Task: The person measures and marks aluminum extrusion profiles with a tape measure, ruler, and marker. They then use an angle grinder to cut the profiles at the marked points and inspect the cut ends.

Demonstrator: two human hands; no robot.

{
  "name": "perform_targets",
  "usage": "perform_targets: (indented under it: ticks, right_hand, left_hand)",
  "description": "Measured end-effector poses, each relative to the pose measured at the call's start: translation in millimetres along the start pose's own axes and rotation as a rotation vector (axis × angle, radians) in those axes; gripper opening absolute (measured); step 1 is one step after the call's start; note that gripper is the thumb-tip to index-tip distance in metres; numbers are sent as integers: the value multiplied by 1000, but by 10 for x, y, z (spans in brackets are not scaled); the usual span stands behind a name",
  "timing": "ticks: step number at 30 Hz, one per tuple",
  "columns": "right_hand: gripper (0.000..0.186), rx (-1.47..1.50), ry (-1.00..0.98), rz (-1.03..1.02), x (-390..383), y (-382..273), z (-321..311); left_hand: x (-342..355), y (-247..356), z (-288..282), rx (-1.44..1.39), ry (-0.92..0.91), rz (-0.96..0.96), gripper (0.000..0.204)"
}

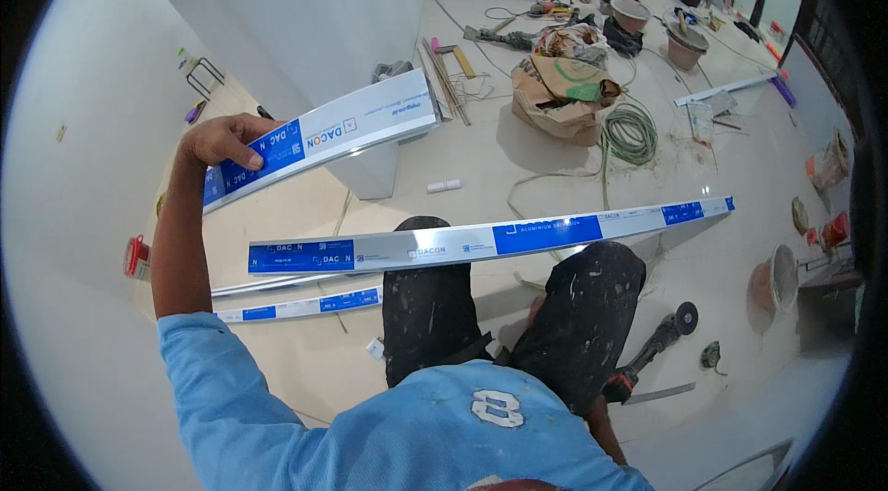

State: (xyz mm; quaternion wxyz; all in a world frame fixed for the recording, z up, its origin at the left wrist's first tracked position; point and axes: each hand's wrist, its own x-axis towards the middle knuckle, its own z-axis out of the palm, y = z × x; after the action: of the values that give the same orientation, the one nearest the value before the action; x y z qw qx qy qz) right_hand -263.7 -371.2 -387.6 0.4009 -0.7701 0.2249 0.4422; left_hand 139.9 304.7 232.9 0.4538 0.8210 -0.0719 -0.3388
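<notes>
a: start at the left edge for me. what do i have there from my seat out here?

b: a red can [137, 256], then my left hand [231, 141]. its thumb presses the near face of a raised bar [324, 133], the other fingers going mostly out of sight behind, so i read it as pinching. the bar is metal in white and blue film, tilted up to the right.

a: and below that?

b: a thinner wrapped strip [301, 309], low by the legs. next, rightward, a second wrapped bar [490, 245] spans both knees [592, 283]; whether it touches them i can't tell.

a: further right?

b: a brown paper bag [564, 103] on the floor [472, 153], then my right forearm [603, 433], reaching down beside the thigh. that hand is mostly hidden; i can't tell how its fingers stand. just beyond is a grinder [659, 343], and last a bucket [686, 47].

a: how far along are we?

b: early, i'd judge. one bar is up in my grip, another across the knees, film on both. i see neither fixed anywhere, so the handling looks unfinished.
</notes>
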Motion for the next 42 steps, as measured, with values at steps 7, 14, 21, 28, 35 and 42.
perform_targets:
  ticks: [7, 14, 21, 28, 35, 42]
  right_hand:
    - [40, -454, 662, 139, -621, -384, -1068]
    - [81, -111, 1103, -1054, -2552, -3888, -1788]
    - [99, -832, 782, -994, -1930, -5167, -1364]
    - [67, -764, 508, -1309, -1199, -5120, -1369]
    - [68, -768, 443, -1290, -1053, -5050, -1280]
    - [62, -811, 458, -1281, -1106, -5079, -1294]
  left_hand:
    - [171, 161, 191, 161, -48, -13, 105]
    - [983, 513, 1195, 614, -76, -38, 90]
    - [2006, 387, 2004, 674, -255, 47, 74]
    - [1760, 9, 2381, 1005, -128, 70, 50]
    - [1223, -571, 2867, 1003, 600, 395, 36]
    - [-17, -1471, 2947, 676, 1883, 562, 49]
